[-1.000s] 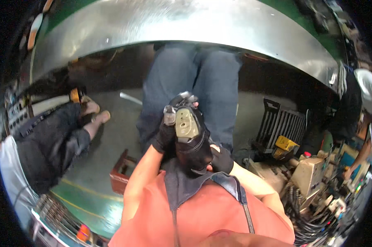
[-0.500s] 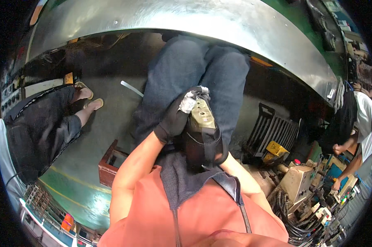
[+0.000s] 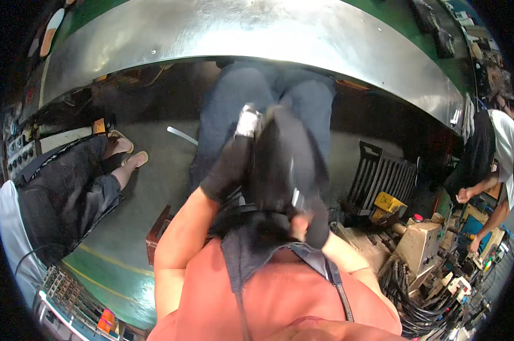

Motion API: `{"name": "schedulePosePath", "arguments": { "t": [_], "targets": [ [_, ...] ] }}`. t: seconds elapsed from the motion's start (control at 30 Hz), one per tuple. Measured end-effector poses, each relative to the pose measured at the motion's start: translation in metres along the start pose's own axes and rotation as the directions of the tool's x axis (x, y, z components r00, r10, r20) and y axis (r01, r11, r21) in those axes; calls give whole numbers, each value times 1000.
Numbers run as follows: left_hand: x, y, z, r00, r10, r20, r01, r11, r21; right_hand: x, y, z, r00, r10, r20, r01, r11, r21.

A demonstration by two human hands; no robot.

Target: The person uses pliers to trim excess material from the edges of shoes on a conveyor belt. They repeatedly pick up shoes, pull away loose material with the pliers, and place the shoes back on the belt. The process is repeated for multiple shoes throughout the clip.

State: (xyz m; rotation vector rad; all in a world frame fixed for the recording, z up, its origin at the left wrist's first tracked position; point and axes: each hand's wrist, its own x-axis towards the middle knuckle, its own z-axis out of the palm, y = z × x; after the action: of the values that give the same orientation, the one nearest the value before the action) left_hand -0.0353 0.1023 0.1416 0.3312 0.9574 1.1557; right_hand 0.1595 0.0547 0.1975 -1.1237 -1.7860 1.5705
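A black shoe upper (image 3: 285,156) is held over my lap, smeared by motion. My left hand (image 3: 234,159), in a black glove with silver tape about a finger, is closed along the upper's left side near its far end. My right hand (image 3: 312,224), also in a black glove with a bare fingertip showing, grips the near end at the right. A small bright white spot (image 3: 296,198) shows beside its fingers; I cannot tell what it is. The hands hide part of the upper's edges, and the last's plate is turned out of sight.
A metal bench (image 3: 268,34) curves across beyond my knees. At left stands a person in a dark apron (image 3: 58,204); another person (image 3: 484,165) works at right. A black slatted crate (image 3: 376,176), a yellow part (image 3: 388,206) and machinery with cables (image 3: 410,273) lie to my right.
The shoe upper has turned over, hiding the last's yellowish plate that showed before. My right hand has shifted nearer to me and slightly right; my left hand has moved slightly left.
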Motion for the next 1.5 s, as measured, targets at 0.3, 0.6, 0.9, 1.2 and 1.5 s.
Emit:
{"name": "schedulePosePath", "arguments": {
  "t": [0.3,0.6,0.9,1.2,1.5],
  "targets": [
    [10,-35,-19,941,321,110,-276,537,798,61,32,-34,849,524,-68,-512,847,140],
    [-5,-91,-6,865,496,79,-310,404,861,74,14,-104,882,363,300,-156,827,-541],
    [28,-82,-15,710,589,386,-521,71,851,74,51,-110,876,408,256,-181,771,-610],
    [45,-50,-1,859,502,96,-155,76,985,90,-39,-148,864,208,459,272,575,-771],
    [-29,-92,-24,968,239,80,-240,770,591,34,54,-87,941,216,262,-29,820,-571]
  ]
}}
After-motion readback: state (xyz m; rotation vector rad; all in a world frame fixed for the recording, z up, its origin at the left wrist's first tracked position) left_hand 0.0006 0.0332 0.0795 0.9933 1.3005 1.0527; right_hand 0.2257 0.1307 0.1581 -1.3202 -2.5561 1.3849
